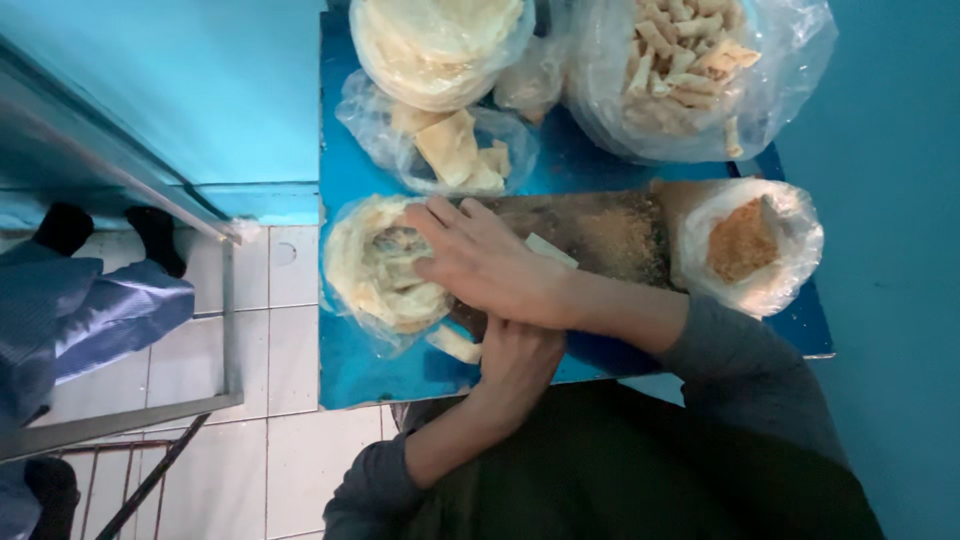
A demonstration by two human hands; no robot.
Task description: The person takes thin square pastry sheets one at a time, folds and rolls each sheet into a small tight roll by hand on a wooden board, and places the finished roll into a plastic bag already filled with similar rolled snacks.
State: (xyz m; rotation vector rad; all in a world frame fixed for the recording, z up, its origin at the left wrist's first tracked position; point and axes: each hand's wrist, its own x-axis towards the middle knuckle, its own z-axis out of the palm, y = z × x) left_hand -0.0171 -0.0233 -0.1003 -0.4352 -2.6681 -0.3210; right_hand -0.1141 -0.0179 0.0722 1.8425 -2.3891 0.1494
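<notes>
Resting flat with fingers spread, the right hand (490,265) presses a pale, floppy wrapper stack (375,270) in clear plastic; the left hand's (515,360) grip is hidden.

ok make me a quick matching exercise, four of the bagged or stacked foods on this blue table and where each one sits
Things:
1. bag of rolled sticks
2. bag of brown crumbs
3. stack of thin wrappers
4. wrapper pile in plastic

Places:
a. top middle of the picture
b. right end of the board
c. under the hand's fingers
d. top right

Pairs: 1-d, 2-b, 3-a, 4-c
</notes>
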